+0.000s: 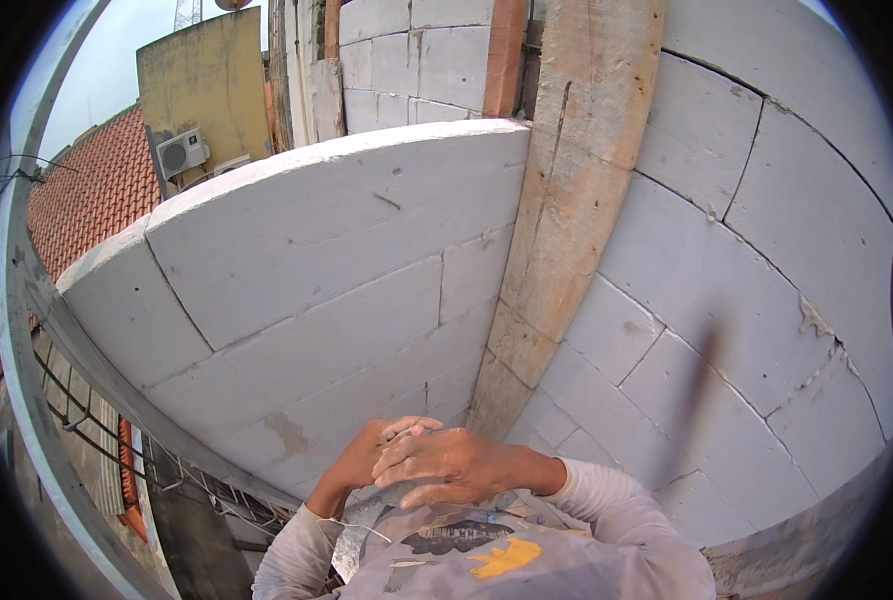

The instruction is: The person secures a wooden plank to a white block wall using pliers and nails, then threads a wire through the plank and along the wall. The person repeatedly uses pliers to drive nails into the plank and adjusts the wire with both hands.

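My two dusty hands come together in front of my chest, low in the view. My right hand (455, 464) lies across the other one, its fingers slightly bent and apart, the thumb held off below them. Nothing shows in its grasp. Behind it, my left hand (359, 459) is partly covered; a few bent fingers show at the top, and its palm is hidden. Past the hands stands a wall of pale grey blocks (337, 250). It meets a second block wall (707, 270) on the right at a stained concrete column (577, 150).
A grey metal bar (17, 330) curves along the left rim, with wire and thin rods (77, 400) beside it. A tiled roof (97, 195) and an air-conditioner unit (183, 153) lie beyond the wall. A blurred dark streak (695, 395) crosses the right wall.
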Motion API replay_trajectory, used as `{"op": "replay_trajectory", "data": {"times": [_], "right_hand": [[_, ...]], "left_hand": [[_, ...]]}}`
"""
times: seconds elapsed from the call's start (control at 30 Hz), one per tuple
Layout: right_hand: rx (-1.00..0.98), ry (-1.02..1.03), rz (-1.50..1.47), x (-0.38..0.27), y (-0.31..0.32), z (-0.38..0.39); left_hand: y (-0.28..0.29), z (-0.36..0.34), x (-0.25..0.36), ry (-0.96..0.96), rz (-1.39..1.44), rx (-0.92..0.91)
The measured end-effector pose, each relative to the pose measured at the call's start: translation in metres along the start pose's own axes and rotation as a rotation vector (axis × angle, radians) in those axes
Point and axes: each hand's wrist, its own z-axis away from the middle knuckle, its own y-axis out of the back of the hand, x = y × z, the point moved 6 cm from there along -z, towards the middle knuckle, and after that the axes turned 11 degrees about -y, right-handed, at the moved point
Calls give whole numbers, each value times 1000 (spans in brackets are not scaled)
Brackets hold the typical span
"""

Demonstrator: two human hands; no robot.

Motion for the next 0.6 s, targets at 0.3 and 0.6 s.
{"op": "replay_trajectory", "data": {"times": [0.3,0.6], "right_hand": [[998,-689,-277,199,135,-6],[830,-758,-293,228,26,11]], "left_hand": [[-11,-30,-57,-390,-294,510],[-30,-108,-56,-594,-68,741]]}}
